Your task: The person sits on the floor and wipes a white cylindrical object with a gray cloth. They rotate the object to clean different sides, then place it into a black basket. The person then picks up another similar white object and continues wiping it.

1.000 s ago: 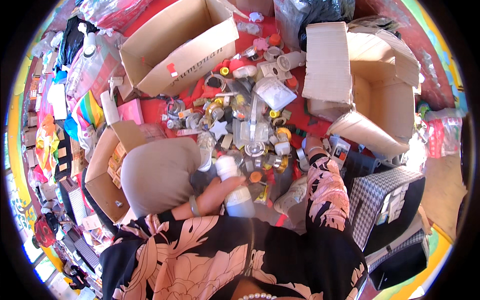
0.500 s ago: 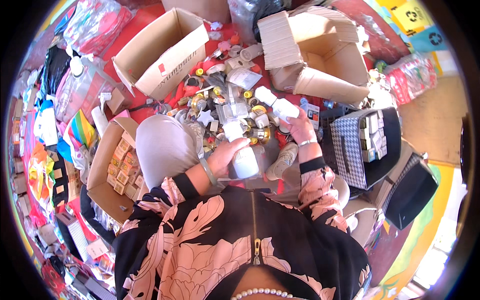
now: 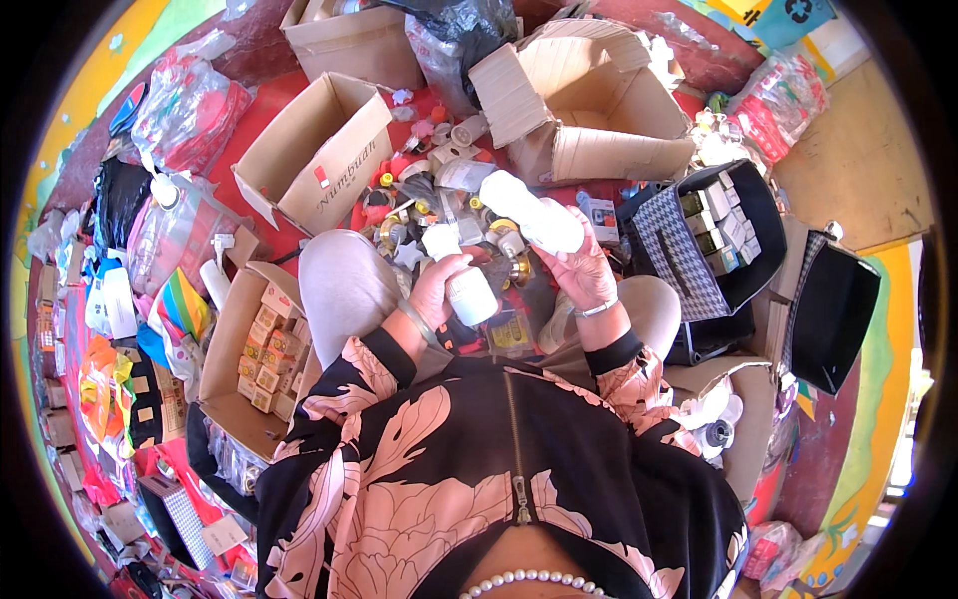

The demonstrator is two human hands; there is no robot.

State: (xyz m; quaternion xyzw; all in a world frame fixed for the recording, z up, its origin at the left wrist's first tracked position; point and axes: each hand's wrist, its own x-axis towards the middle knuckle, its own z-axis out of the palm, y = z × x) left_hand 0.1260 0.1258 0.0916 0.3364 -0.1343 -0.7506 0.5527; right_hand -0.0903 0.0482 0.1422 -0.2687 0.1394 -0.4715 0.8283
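My left hand [image 3: 434, 290] is closed around a white bottle [image 3: 469, 295] with a narrower white top, tilted up and to the left. In my right hand [image 3: 587, 272] is a second white bottle [image 3: 547, 222], its top end pointing up and left; the fingers grip its lower end. The two bottles are apart, held above my lap. Beyond them spreads a pile of small mixed items [image 3: 409, 215], with bottle caps, yellow and red bits and clear plastic pieces among them.
An open cardboard box [image 3: 344, 165] stands far left of the pile, another [image 3: 624, 150] far right. At my left is a carton [image 3: 225, 399] of small boxes. To the right, a houndstooth bin [image 3: 664, 235] holds small boxes; a black bin [image 3: 833, 319] lies beyond it.
My right hand has brought its bottle nearer to the camera and a little left. The left hand's bottle has shifted slightly left and up. The whole view has turned somewhat.
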